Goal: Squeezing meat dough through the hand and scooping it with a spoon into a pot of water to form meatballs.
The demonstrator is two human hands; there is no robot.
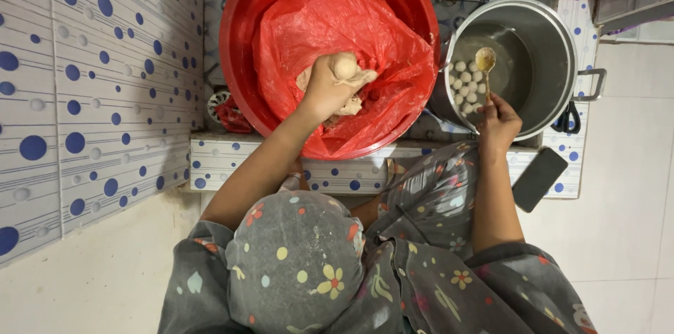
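Two bare hands are at work in the head view, seen from straight above. The left hand (pixel 328 87) is closed in a fist-like grip around a lump of pale dough (pixel 349 84); a rounded ball of it bulges out at the top of the fist, between thumb and forefinger, while more of the dough hangs below the hand. Hand and dough sit over a crumpled red plastic sheet (pixel 330 28) that lines a big red basin (pixel 242 39).

The right hand (pixel 498 123) pinches the lower end of a spoon (pixel 485 61), fingers clamped on the handle. The spoon's bowl reaches away from the grip into a metal pot (pixel 554 46) and lies just beside a cluster of small white balls (pixel 465 84) that float in liquid near the pot's left wall.

Basin and pot stand side by side, touching or nearly so, on a low tiled ledge (pixel 232 158) with blue dots. A dark phone (pixel 538 178) lies on the ledge's right end, near the right forearm. The person wears grey flowered cloth.
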